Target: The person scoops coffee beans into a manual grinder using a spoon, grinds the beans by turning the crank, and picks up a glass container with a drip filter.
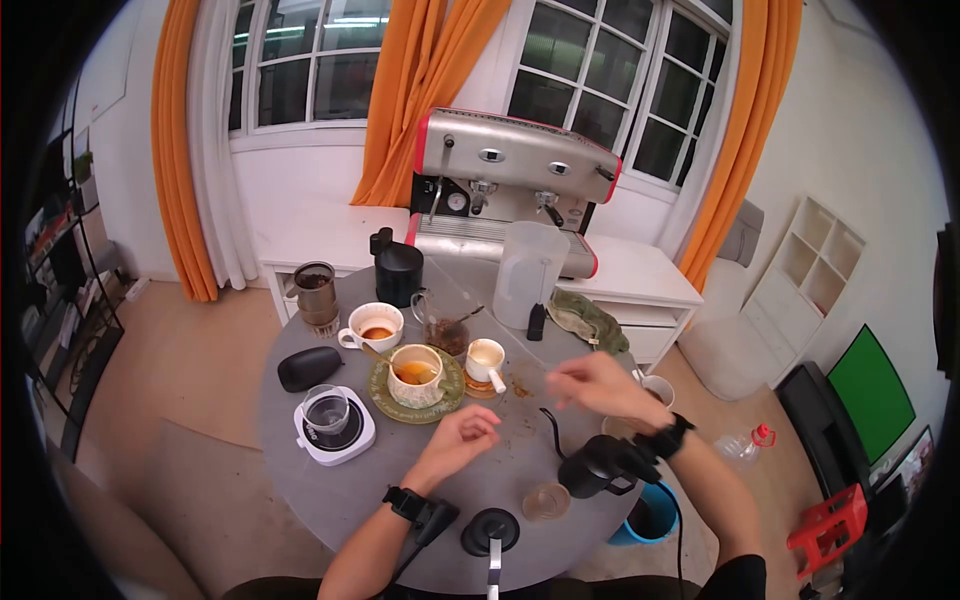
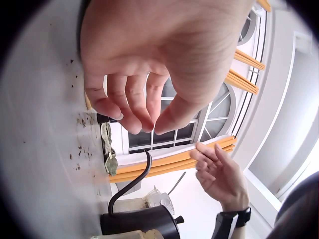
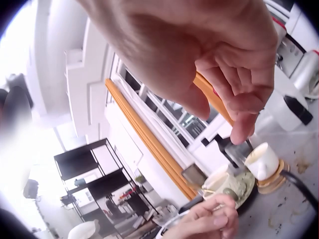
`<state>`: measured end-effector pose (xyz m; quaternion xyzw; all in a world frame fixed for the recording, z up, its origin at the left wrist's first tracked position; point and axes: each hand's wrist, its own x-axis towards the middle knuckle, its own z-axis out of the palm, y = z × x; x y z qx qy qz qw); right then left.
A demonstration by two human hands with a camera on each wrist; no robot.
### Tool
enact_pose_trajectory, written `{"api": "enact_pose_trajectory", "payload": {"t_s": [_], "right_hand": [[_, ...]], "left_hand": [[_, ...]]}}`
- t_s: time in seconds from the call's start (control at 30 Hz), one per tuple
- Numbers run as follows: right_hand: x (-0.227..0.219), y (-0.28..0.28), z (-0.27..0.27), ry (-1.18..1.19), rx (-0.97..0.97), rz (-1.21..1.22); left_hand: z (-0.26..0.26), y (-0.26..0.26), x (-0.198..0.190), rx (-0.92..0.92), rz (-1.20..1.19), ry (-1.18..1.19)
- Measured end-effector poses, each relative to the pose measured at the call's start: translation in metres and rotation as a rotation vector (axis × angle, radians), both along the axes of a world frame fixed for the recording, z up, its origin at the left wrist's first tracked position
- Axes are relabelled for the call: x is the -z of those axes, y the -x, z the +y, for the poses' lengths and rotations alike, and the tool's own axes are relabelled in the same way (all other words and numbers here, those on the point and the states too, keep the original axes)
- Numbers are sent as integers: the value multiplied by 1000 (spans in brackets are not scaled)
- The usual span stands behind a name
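Neither of our hands held anything. Our left hand (image 1: 465,430) hovered over the grey round table (image 1: 330,490) with its fingers (image 2: 127,107) loosely curled and the thumb near their tips, nothing between them. Our right hand (image 1: 595,385) was raised above the table's right side, fingers (image 3: 244,117) relaxed and slightly bent, also holding nothing.

Nearest items: a black gooseneck kettle (image 1: 600,465) stood just below our right wrist, near the table's right edge, its thin spout (image 2: 132,184) curving up toward the space between the hands. A small clear glass (image 1: 545,500) sat just left of the kettle. A black round lid (image 1: 490,530) lay near the front edge.

Further items on the table: a patterned cup (image 1: 415,375) on a green saucer (image 1: 385,395), just beyond our left hand; a small white cup (image 1: 485,360) on a wooden coaster to its right; a white mug (image 1: 375,325) behind; a glass cup on a white scale (image 1: 335,435) at left; a black oval case (image 1: 308,367); a glass mug with a spoon (image 1: 445,330); a black canister (image 1: 398,270); a clear plastic jug (image 1: 527,272). Dark specks were scattered across the tabletop between the hands.

Behind, on a white cabinet: a silver and red espresso machine (image 1: 510,185).
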<state>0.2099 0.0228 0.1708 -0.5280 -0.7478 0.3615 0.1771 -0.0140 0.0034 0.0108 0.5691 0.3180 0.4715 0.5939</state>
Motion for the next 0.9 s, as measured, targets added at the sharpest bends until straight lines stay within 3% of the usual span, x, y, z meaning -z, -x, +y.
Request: {"api": "enact_pose_trajectory", "payload": {"t_s": [0.1, 0.17, 0.37, 0.47, 0.67, 0.83, 0.9], "right_hand": [[45, 32, 53, 151, -1, 36], [62, 48, 75, 322, 148, 71], [85, 64, 87, 582, 269, 395], [82, 64, 88, 643, 257, 315], [82, 62, 87, 599, 291, 337], [65, 70, 85, 514, 231, 430], [50, 77, 78, 422, 126, 433]], "left_hand": [[4, 4, 4, -24, -38, 11], [4, 6, 3, -47, -68, 14], [4, 2, 4, -85, -59, -18], [5, 1, 7, -79, -56, -46], [5, 1, 6, -101, -19, -27], [8, -1, 13, -74, -58, -40], [7, -1, 11, -76, -49, -37]]}}
